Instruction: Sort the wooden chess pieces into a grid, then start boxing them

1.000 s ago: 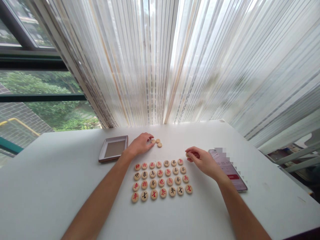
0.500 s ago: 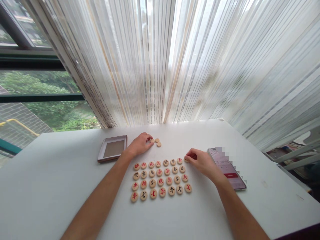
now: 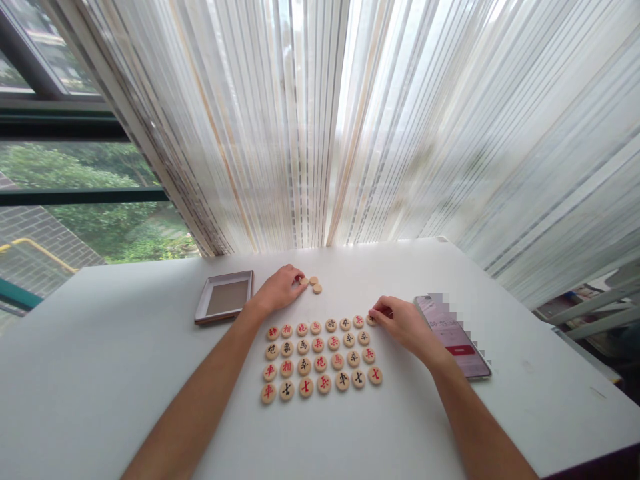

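Observation:
Rows of round wooden Chinese chess pieces (image 3: 320,363) lie face up, with red or black characters. My right hand (image 3: 403,325) is closed at the right end of the far row, its fingertips pinching a chess piece (image 3: 371,319) that is partly covered and shows a dark mark. Beyond the rows, my left hand (image 3: 281,288) has its fingers curled on a blank-looking chess piece (image 3: 303,283). Two more plain-faced pieces, one of them a front piece (image 3: 317,289), lie just right of those fingertips.
A shallow rectangular box lid or tray (image 3: 199,312) sits left of my left hand. To the right of my right hand lies a phone (image 3: 467,365) with a lit timer screen, partly pixelated. The white table (image 3: 100,373) ends at a striped curtain (image 3: 280,133).
Both hands stay almost where they were. Slightly more of the piece under my right fingertips shows at the end of the far row.

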`<state>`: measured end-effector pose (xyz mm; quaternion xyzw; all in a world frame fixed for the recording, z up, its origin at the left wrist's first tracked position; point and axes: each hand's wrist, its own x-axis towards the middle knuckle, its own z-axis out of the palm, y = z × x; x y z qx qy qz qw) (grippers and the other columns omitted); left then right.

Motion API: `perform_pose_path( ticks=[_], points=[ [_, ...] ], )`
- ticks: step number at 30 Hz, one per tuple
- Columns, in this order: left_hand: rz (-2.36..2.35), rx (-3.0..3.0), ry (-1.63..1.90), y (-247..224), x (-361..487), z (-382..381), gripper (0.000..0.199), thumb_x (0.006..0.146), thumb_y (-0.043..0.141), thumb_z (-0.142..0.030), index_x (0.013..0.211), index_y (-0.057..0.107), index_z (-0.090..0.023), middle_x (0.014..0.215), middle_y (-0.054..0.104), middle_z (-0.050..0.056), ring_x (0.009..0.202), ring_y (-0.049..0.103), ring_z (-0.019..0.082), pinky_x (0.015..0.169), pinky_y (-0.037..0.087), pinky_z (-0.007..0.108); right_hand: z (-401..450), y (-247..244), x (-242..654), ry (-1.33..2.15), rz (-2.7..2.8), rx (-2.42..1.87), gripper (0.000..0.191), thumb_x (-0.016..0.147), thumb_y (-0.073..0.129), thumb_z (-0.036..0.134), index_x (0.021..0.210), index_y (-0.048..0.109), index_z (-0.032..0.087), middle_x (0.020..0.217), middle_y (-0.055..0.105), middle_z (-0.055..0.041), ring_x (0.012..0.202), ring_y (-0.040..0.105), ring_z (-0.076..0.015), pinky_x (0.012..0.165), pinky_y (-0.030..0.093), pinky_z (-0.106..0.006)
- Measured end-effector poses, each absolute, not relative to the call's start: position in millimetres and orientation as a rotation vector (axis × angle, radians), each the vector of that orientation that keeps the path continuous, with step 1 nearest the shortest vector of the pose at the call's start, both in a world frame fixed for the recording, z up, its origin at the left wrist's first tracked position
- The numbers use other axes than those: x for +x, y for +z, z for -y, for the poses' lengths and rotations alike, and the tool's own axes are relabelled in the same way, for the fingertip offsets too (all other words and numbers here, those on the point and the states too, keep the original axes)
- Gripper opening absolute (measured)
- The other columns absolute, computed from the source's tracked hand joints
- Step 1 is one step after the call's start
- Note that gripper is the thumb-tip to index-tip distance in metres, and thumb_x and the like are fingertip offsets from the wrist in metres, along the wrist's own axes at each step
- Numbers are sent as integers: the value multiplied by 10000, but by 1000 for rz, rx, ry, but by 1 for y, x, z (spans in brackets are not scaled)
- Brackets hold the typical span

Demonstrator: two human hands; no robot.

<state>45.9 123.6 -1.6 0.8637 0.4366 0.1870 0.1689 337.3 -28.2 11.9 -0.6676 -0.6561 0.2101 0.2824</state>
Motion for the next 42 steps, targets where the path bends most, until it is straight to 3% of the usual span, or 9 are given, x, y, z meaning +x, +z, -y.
perform_pose_path(
  ticks=[18,27,35,42],
  points=[
    [-1225,2284,645,38,37,-117,412,951,482,-530,1063,639,-166,1012,698,88,875,650,207,777,521,324,31,17,326,358,1803,-1537,148,971,549,282,1032,676,237,956,680,-35,846,671,-188,717,552,-317],
    [-808,2151,604,76,63,-51,353,958,539,-485,1093,641,-175,1029,699,66,881,654,180,786,525,303,39,15,290,232,1787,-1141,333,935,628,211,1261,598,270,1142,613,-68,858,641,-177,735,586,-328],
    [-769,1941,458,67,56,7,331,974,529,-460,1100,647,-178,945,686,42,803,614,154,719,492,261,49,12,269,259,1856,-865,324,903,678,150,1203,634,260,1107,641,-74,993,657,-204,847,576,-340],
    [-765,1881,525,54,47,37,376,1020,423,-456,1017,659,-164,818,632,20,749,584,141,695,460,241,59,6,253,354,1921,-779,277,917,672,158,1178,653,246,1044,665,-69,932,664,-179,814,567,-301]
  ],
)
